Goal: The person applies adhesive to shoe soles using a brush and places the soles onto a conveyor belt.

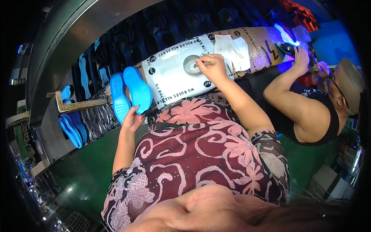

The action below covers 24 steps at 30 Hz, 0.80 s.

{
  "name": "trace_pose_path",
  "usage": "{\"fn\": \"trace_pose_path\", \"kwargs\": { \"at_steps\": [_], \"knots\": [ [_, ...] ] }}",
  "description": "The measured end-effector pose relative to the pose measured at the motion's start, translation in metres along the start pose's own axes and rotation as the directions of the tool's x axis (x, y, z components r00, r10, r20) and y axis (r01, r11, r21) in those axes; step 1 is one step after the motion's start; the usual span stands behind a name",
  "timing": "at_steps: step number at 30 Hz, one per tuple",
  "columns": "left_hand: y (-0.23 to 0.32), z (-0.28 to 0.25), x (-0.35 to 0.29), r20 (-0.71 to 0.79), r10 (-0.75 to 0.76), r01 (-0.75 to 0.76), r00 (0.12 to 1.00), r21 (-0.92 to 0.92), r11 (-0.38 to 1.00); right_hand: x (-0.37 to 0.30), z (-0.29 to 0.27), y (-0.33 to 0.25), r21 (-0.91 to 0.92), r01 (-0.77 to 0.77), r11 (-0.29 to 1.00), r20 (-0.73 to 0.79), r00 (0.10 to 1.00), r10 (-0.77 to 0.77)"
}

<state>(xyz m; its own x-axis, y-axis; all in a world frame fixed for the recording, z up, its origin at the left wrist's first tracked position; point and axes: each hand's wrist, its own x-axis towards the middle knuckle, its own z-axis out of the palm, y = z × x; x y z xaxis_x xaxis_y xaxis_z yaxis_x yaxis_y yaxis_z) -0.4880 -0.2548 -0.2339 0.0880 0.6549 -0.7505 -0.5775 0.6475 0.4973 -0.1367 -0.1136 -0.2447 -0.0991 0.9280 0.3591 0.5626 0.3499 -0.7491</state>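
I have the left hand (133,120) closed on the near end of the broad blue sole (139,91), thumb laid over its edge; the other fingers are partly hidden, so I can't tell how firm the grip is. That sole lies tilted just left of the white printed sheet (170,67), right beside the ridged blue sole (119,98), their near ends close together.

The right hand (213,69) reads closed to me as well: fingers gathered in a pinch around the thin handle of a brush-like tool (209,63). The handle points leftward into the round bowl (187,63) on the sheet, though the working end is too small for me to make out.

As for pose, I see the left forearm (123,150) rising almost straight from the lower edge, while the right forearm (243,98) slants up and leftward across the sheet's near edge, wrist over the bowl's right side. More blue soles (73,129) sit stacked to the left on the worktop (55,141). On my far right, a co-worker's hand (302,58) is raised beside a bright blue-violet light (286,35).
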Motion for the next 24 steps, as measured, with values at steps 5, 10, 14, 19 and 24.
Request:
{"fn": "trace_pose_path", "kwargs": {
  "at_steps": [5, 10, 14, 19, 24],
  "knots": [
    [-0.003, -0.003, 0.005, -0.029, 0.003, -0.002, 1.0, 0.029, 1.0, -0.003, 0.005, 0.004, -0.136, 0.012, 0.991, 0.036, 0.999, -0.007],
    [0.006, -0.007, 0.016, 0.07, -0.007, 0.006, 0.997, 0.006, 1.0, 0.002, -0.01, 0.001, 0.144, -0.115, 0.983, 0.004, 0.993, 0.116],
    [0.007, 0.047, -0.005, 0.125, 0.32, -0.341, 0.939, 0.212, 0.916, 0.002, -0.009, 0.002, 0.082, 0.003, 0.997, -0.009, 1.0, -0.002],
    [0.002, 0.063, -0.013, 0.105, 0.324, -0.339, 0.94, 0.38, 0.86, -0.009, 0.01, 0.01, -0.075, 0.089, 0.993, -0.019, 0.996, -0.091],
    [-0.004, 0.065, -0.016, 0.119, 0.359, -0.376, 0.926, 0.375, 0.847, -0.006, -0.01, 0.0, 0.001, 0.068, 0.998, -0.059, 0.996, -0.068]
  ]
}}
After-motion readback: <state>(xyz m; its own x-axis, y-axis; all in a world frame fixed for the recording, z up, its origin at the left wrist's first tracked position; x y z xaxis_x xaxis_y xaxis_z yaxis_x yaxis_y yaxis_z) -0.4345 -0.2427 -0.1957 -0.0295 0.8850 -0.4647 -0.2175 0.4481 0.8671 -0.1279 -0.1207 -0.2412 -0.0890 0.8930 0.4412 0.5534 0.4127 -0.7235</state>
